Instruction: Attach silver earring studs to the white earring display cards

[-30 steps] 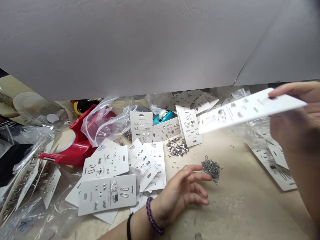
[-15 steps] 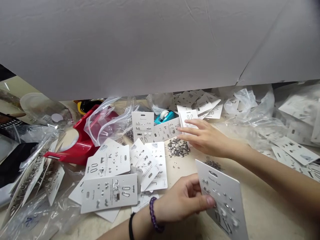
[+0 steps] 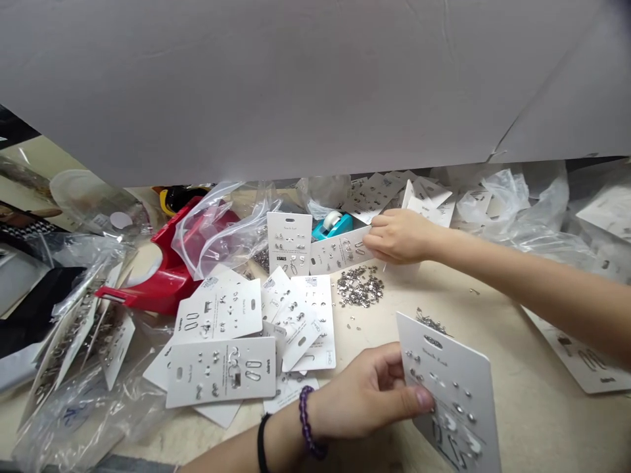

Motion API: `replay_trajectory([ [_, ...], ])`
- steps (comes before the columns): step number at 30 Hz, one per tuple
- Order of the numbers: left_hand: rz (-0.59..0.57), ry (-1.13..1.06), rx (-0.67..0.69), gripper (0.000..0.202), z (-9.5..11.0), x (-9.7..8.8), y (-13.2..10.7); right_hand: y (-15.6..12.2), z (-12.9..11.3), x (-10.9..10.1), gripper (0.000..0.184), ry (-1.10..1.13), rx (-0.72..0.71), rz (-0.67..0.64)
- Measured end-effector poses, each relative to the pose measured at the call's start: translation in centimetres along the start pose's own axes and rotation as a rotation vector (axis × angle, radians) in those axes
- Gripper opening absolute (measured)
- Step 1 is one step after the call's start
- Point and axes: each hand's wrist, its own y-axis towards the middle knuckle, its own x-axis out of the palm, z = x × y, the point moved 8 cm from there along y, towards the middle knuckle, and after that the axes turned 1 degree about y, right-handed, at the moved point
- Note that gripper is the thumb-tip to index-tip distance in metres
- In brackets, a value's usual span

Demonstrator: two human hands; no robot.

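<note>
My left hand (image 3: 362,394), with a purple bead bracelet and a black band at the wrist, pinches a white earring card (image 3: 476,381) upright by its left edge. Silver studs and long link-shaped pieces are mounted on this card. Farther back, my right hand (image 3: 401,236) is closed, its fingers curled around a white card (image 3: 407,192) whose edges show above and below the hand; its face is hidden. Beside that hand lies another earring card (image 3: 335,255) on its side. Just in front is a heap of small silver metal pieces (image 3: 359,287), too small to name surely.
Overlapping earring cards (image 3: 221,371) lie left of centre. A red plastic piece (image 3: 162,279), a clear bag (image 3: 202,243) and a teal tape dispenser (image 3: 334,225) stand behind. Plastic bags (image 3: 517,210) crowd the right. A large pale panel (image 3: 276,92) overhangs the back.
My right hand has gone from outstretched fingers over the standing cards to a closed grip on a card there. My left hand still holds its earring card. The view has shifted slightly.
</note>
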Motion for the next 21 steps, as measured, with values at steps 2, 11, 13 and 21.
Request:
replay_trajectory([
  [2,0.032,0.010,-0.014,0.037,0.0,-0.2,-0.1,-0.1,1.4,0.3,0.024,-0.034,0.057,-0.017],
  [11,0.307,0.039,0.058,0.032,1.6,-2.5,-0.4,-1.2,2.2,-2.4,0.023,-0.086,0.257,0.209],
  [13,0.318,0.029,0.045,0.035,1.4,-2.7,-0.4,-2.3,1.6,-4.0,0.022,0.028,0.375,0.308],
  [21,0.259,0.079,0.063,0.037,1.7,-1.9,-0.5,-8.5,0.6,-0.7,0.036,1.126,0.959,0.089],
])
